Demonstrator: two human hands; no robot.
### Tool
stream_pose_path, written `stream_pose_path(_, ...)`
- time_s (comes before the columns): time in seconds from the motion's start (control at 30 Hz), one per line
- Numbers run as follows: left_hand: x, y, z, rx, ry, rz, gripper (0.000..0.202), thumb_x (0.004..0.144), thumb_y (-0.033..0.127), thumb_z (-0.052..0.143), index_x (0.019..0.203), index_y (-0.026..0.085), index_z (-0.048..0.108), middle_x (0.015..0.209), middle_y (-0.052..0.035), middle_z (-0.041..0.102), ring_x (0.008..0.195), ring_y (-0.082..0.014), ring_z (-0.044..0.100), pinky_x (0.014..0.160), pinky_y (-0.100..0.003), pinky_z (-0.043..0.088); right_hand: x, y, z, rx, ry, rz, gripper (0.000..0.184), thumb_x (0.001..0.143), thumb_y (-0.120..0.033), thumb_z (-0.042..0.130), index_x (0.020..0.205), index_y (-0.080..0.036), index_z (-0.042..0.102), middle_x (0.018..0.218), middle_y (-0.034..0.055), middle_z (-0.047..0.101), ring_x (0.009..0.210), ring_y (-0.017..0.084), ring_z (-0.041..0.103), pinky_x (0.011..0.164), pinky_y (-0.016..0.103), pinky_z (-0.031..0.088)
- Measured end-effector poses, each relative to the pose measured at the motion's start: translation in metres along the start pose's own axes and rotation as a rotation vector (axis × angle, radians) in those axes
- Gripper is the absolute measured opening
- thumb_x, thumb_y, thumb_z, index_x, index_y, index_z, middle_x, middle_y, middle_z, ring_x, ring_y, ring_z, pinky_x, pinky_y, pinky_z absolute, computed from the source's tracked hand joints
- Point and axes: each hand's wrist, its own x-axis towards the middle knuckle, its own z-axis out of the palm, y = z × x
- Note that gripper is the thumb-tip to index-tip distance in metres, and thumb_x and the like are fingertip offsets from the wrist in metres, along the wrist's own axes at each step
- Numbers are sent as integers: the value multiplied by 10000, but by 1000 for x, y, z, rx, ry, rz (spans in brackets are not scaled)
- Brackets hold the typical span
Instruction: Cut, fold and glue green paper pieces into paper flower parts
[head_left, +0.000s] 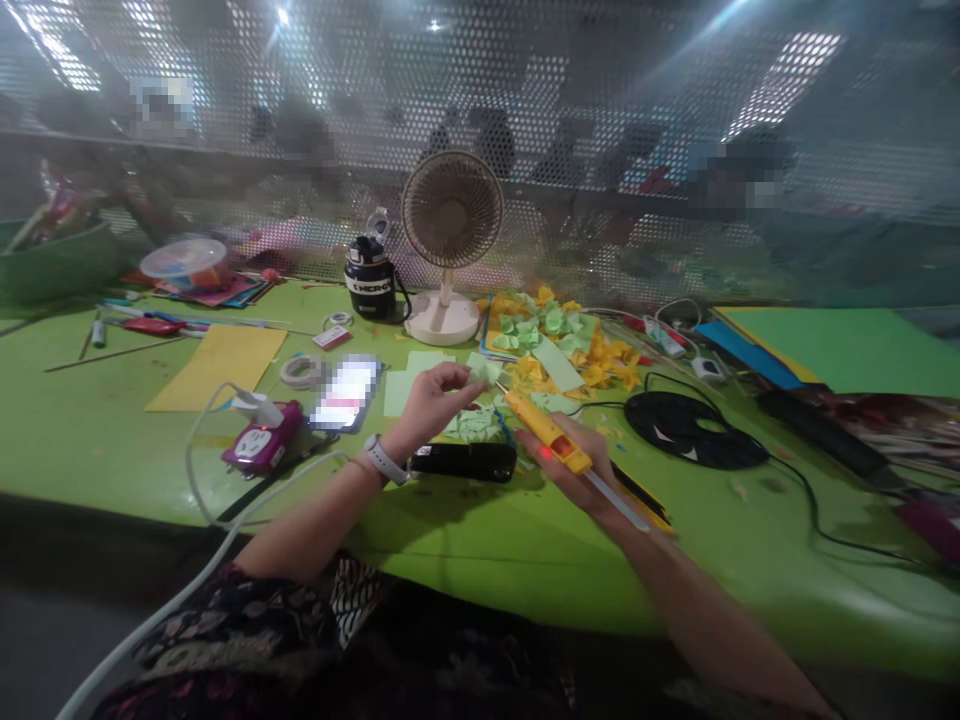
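The hot glue gun (541,425) sits in the closed grip of the right hand (581,470), its long axis slanting from the lower right, where a translucent glue stick (619,502) juts from the back, up and left to the nozzle (502,387). The nozzle points toward the left hand (441,398), whose thumb and fingers appear to pinch a light green paper piece (486,368); that piece lies just beyond the tip, slightly up and left, and whether the two touch I cannot tell. The left hand is the nearer one to the paper, the right being set back behind the gun. Counted out, there is one glue gun, one desk fan (454,205), one black tumbler (371,280), one smartphone (346,393), one long black object (465,462) below the left wrist, and two tape rolls, the larger (289,378) beside the phone and the smaller (330,325) behind it. The green paper flowers (551,320) and yellow paper flowers (611,360) beyond the nozzle overlap too much to count.
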Motion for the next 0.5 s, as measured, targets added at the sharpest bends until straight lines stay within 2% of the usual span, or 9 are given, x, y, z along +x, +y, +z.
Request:
stream_pose_path(0.1, 3, 3, -2, -114, -3, -157, 407, 618, 470, 844, 762, 132, 670, 777, -41, 681, 722, -136, 647, 666, -290, 618, 1, 3, -15, -69, -9, -42, 304, 891, -430, 605, 701, -224, 487, 611, -8, 527, 530, 132, 483, 524, 271, 364)
stream_pose_path(0.2, 5, 5, -4, -154, 3, -203, 422, 582, 475, 862, 737, 131, 674, 786, -63, 715, 767, -162, 679, 675, -287, 611, 0, 12, -37, -138, -29, 12, 320, 865, -501, 615, 745, -225, 507, 688, 9, 574, 602, 154, 535, 580, 274, 397)
stream_pose_path(0.27, 6, 5, -6, -163, 11, -216, 418, 563, 470, 873, 725, 135, 681, 787, -64, 726, 754, -156, 679, 679, -286, 608, -3, 27, -52, -199, -35, 83, 348, 851, -548, 599, 755, -229, 502, 757, 30, 599, 674, 176, 573, 627, 282, 415)
stream_pose_path(0.4, 7, 3, -8, -150, 5, -209, 406, 569, 458, 874, 736, 136, 691, 782, -60, 728, 732, -142, 674, 681, -272, 599, -16, 83, -81, -444, -68, 382, 318, 793, -505, 648, 837, -204, 555, 904, 113, 650, 818, 244, 611, 703, 320, 432)
stream_pose_path(0.5, 7, 1, -9, -129, 5, -186, 418, 573, 469, 869, 751, 133, 697, 786, -60, 728, 732, -142, 672, 682, -268, 597, -30, 131, -99, -597, -165, 668, 249, 697, -368, 748, 782, -185, 602, 849, 136, 674, 776, 260, 615, 653, 328, 414)
